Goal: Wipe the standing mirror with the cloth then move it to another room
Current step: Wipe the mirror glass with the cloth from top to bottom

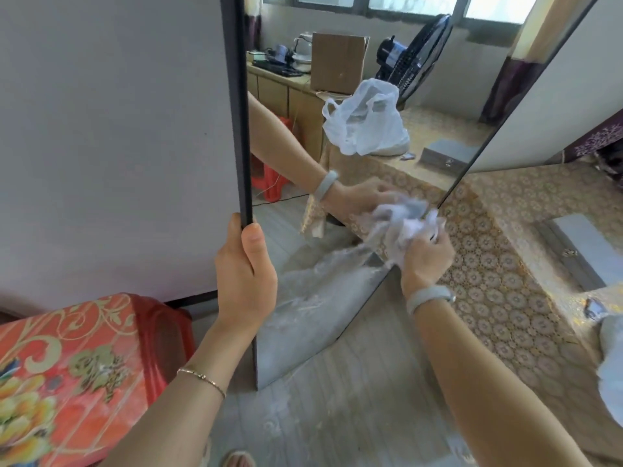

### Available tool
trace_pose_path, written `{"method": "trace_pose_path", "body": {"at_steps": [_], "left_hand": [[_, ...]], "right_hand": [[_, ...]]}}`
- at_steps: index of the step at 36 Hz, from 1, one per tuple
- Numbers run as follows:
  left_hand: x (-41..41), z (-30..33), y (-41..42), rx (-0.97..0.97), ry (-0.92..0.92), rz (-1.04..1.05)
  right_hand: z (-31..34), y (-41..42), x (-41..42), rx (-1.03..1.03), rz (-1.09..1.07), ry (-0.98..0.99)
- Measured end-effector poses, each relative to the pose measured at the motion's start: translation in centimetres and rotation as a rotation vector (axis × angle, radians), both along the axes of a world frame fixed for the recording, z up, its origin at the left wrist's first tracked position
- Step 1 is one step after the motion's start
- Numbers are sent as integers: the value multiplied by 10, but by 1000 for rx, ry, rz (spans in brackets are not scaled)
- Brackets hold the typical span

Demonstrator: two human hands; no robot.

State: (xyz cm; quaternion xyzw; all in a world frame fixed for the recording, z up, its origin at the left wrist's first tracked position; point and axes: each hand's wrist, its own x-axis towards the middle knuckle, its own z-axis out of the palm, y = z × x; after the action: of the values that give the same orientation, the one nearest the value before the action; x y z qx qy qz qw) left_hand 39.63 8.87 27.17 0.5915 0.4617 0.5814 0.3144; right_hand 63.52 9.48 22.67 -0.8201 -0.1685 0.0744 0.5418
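Observation:
The tall standing mirror (pixel 303 315) with a thin black frame stands on the floor in the middle of the head view, its glass dusty and streaked near the bottom. My left hand (pixel 244 267) grips the mirror's left frame edge, thumb on the front. My right hand (pixel 426 256) holds a crumpled white cloth (pixel 403 230) and presses it against the glass close to the mirror's right edge. The hand and cloth are reflected in the glass just above.
A red floral plastic stool (pixel 67 375) stands at lower left beside the mirror. A table with a gold patterned cover (pixel 505 281) lies right behind the mirror's right edge, bearing a grey box (pixel 586 251). A white wall is at left.

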Motion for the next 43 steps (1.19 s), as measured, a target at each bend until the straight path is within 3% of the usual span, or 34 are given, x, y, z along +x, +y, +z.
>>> {"method": "trace_pose_path", "body": {"at_steps": [4, 9, 11, 15, 17, 21, 26, 32, 35, 37, 43], "left_hand": [[6, -3, -3, -2, 7, -5], [12, -8, -5, -9, -53, 18], [14, -11, -4, -3, -66, 40], [10, -17, 1, 12, -61, 27], [8, -17, 2, 20, -48, 21], [4, -14, 3, 20, -43, 19], [0, -12, 2, -5, -3, 5], [-1, -10, 0, -45, -17, -17], [-2, -10, 0, -44, -5, -28], [-4, -11, 0, -49, -1, -21], [-11, -16, 2, -44, 16, -19]], "right_hand": [[51, 29, 10, 276, -6, -130], [20, 35, 29, 365, -71, 113], [-15, 26, 38, 227, -22, 211], [-86, -18, 37, -428, 257, 560], [-104, -37, 28, -492, 208, 615], [-80, -36, 12, -146, -62, 422], [3, -10, -3, 177, 7, 48], [60, 22, -40, 355, 112, -128], [44, 22, -58, 202, 134, -225], [21, 15, -66, 56, 134, -189], [-74, -35, -68, -660, 315, 363]]}}
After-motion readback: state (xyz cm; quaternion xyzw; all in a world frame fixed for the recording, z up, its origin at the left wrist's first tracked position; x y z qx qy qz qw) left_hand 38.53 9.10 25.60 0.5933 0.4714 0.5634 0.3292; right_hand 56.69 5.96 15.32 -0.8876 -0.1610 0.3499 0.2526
